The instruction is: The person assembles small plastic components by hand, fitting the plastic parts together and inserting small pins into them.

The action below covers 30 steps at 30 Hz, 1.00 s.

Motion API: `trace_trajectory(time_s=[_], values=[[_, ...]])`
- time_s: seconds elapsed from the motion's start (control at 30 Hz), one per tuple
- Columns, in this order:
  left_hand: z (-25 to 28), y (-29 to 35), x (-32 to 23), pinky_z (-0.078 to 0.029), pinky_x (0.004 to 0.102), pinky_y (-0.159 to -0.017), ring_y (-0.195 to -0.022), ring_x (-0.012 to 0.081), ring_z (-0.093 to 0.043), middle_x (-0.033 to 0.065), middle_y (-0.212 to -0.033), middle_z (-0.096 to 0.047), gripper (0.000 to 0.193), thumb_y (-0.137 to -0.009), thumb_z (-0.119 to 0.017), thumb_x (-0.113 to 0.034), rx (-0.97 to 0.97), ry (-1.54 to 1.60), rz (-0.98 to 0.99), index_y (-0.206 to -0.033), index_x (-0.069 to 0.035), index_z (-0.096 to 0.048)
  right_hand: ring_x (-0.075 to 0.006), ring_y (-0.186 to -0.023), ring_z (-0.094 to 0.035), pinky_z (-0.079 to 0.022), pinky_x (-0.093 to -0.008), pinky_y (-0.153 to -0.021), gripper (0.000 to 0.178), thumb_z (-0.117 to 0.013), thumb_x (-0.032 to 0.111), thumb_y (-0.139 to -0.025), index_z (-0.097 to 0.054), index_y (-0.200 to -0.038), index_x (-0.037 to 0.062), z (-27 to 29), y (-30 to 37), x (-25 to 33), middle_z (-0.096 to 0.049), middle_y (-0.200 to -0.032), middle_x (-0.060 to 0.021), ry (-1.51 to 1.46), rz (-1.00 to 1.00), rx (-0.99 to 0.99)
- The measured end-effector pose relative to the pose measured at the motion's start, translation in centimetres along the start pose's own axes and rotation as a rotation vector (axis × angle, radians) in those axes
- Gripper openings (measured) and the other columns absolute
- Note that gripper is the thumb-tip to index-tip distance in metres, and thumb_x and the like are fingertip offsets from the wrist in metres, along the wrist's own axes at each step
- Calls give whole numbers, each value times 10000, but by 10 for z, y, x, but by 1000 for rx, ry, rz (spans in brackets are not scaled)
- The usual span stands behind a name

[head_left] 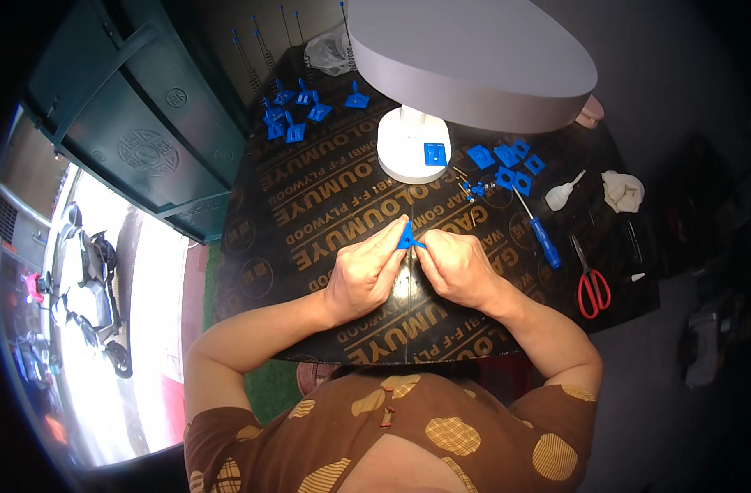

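Close together over the near middle of the table, my left hand (364, 273) and my right hand (459, 269) are both closed. A small blue plastic piece (406, 237) pokes out between the left fingertips, with a hole showing in it. At the right fingertips a narrow blue end touches or joins that piece; whether it is one part or two I cannot tell. Most of what my fingers grip is hidden. Beyond my hands, a flat square blue part (434, 154) lies on the white lamp base (392, 156).
A wide lamp head (474, 66) overhangs the far side. Several blue assemblies with springs (295, 127) stand at the far left. To the right lie loose blue squares (507, 179), a screwdriver (543, 240), red-handled scissors (591, 287), a white squeeze bottle (561, 195) and a crumpled cloth (623, 191).
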<state>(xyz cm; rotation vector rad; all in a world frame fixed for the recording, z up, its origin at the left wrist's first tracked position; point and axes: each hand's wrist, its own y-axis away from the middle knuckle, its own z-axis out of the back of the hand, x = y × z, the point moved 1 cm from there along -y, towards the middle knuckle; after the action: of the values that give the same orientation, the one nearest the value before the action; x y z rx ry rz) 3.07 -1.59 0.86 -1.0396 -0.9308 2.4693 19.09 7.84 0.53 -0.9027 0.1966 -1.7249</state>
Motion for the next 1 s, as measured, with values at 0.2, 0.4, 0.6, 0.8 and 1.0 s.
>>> trace_trajectory(time_s=[0.2, 0.4, 0.6, 0.8, 1.0], values=[[-2, 7, -2, -569, 345, -754, -888, 342, -707, 270, -1041, -669, 397, -862, -604, 55, 8, 123, 112, -1252, 112, -550, -335, -569, -565, -464, -404, -523, 169, -634, 9, -840, -493, -747, 16, 0, 0, 5, -524, -649, -144, 54, 43, -58], [-7, 12, 0, -551, 334, -664, -748, 302, -705, 232, -892, -684, 419, -863, -601, 65, -22, 192, 151, -1277, 89, -544, -295, -580, -606, -496, -376, -519, 186, -643, 70, -844, -494, -744, 24, 1, 1, 8, -539, -643, -128, 152, 76, -54], [-10, 12, -2, -538, 334, -628, -710, 301, -695, 228, -854, -674, 423, -858, -613, 60, -64, 109, 94, -1275, 85, -550, -286, -568, -599, -497, -371, -513, 177, -642, 46, -825, -490, -737, 27, 0, 2, 9, -532, -632, -120, 159, 102, -67], [-11, 13, -2, -528, 347, -608, -692, 310, -688, 233, -853, -673, 415, -856, -622, 50, -69, 103, 81, -1264, 93, -555, -280, -550, -584, -491, -369, -503, 170, -631, 32, -816, -485, -729, 28, -2, 2, 9, -523, -624, -119, 156, 119, -76], [-10, 14, -2, -529, 348, -608, -694, 320, -686, 240, -883, -674, 413, -858, -619, 50, -54, 107, 107, -1263, 95, -554, -280, -543, -578, -488, -372, -502, 172, -626, 28, -819, -482, -724, 28, -3, 2, 8, -515, -618, -117, 163, 120, -63]])
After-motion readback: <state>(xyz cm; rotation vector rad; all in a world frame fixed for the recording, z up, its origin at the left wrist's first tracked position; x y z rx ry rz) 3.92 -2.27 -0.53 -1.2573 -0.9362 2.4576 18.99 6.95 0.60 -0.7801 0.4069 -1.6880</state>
